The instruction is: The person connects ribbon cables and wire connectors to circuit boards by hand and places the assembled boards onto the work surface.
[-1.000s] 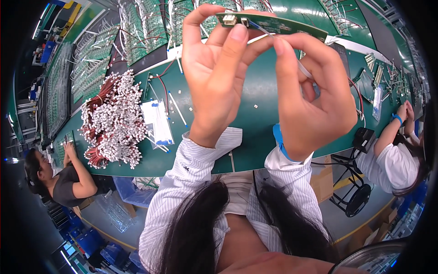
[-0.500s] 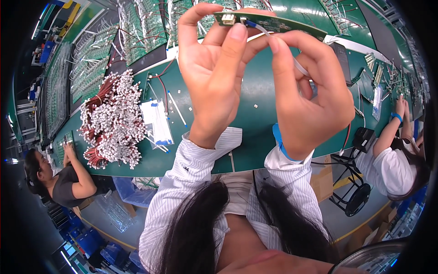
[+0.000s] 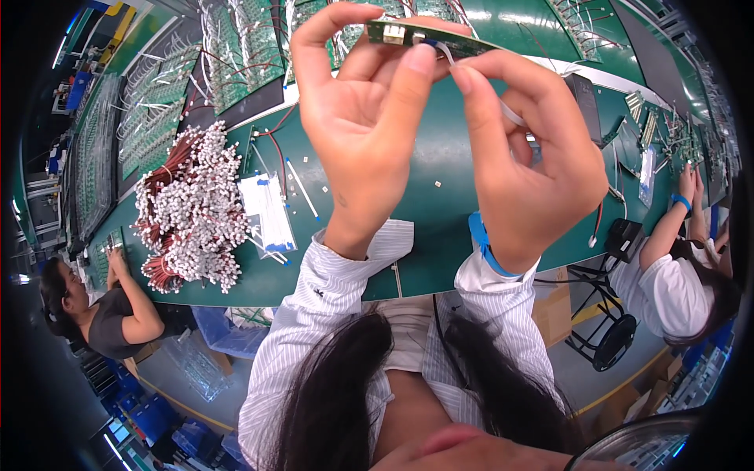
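Observation:
Raised over the bench, my left hand (image 3: 357, 129) grips a narrow green circuit board (image 3: 465, 45) by its left part, thumb in front and fingers behind. A small white connector (image 3: 394, 34) sits near the board's left end. Beside it, close to my left thumb tip, is the blue end of a white flat ribbon cable (image 3: 514, 115). Whether that end is fully seated in its socket cannot be made out. My right hand (image 3: 538, 161) pinches the cable between thumb and forefinger just below the board, and the rest curves into the palm.
Left on the green bench (image 3: 436, 228) lies a big heap of red-brown wires with white plugs (image 3: 192, 208), beside a clear bag of white ribbon cables (image 3: 269, 212). Wired circuit boards (image 3: 236, 59) fill the far side. Co-workers sit at left (image 3: 118, 310) and right (image 3: 679, 294).
Both hands have shifted slightly left with the board. The cable bends more sharply beside the board, and my right fingertips are closer to my left thumb.

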`<action>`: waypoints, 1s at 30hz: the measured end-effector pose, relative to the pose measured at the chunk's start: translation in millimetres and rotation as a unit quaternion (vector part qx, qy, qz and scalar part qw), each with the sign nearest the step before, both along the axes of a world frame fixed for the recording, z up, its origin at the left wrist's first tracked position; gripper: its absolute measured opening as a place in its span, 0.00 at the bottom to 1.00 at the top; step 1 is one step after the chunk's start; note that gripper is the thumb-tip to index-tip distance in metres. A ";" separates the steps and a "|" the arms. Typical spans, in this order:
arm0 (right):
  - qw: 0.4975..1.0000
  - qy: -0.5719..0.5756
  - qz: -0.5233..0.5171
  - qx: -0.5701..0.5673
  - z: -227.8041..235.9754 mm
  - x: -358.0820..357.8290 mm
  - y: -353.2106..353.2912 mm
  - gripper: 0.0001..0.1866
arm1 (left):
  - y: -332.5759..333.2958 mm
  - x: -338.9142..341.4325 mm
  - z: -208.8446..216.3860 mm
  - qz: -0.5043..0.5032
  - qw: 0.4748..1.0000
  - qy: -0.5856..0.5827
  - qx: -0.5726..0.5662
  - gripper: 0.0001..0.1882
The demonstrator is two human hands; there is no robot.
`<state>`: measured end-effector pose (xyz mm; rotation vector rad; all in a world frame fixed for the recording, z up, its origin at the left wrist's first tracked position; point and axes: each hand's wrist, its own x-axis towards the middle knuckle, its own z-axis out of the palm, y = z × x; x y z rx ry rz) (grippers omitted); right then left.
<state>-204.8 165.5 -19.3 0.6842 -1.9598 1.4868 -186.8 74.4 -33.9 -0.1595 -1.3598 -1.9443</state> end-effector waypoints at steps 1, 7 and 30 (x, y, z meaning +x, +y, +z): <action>1.000 0.002 0.008 -0.008 -0.5 -0.8 -1.0 0.05 | -0.5 -0.1 -0.4 0.001 1.000 0.001 -0.001 0.19; 1.000 0.000 0.028 0.004 -0.3 -1.3 0.0 0.05 | -5.7 -1.5 -5.7 0.010 1.000 0.015 0.000 0.20; 1.000 -0.011 0.014 -0.005 3.4 -2.4 -4.2 0.04 | -1.0 4.8 12.8 0.011 0.996 0.020 -0.082 0.16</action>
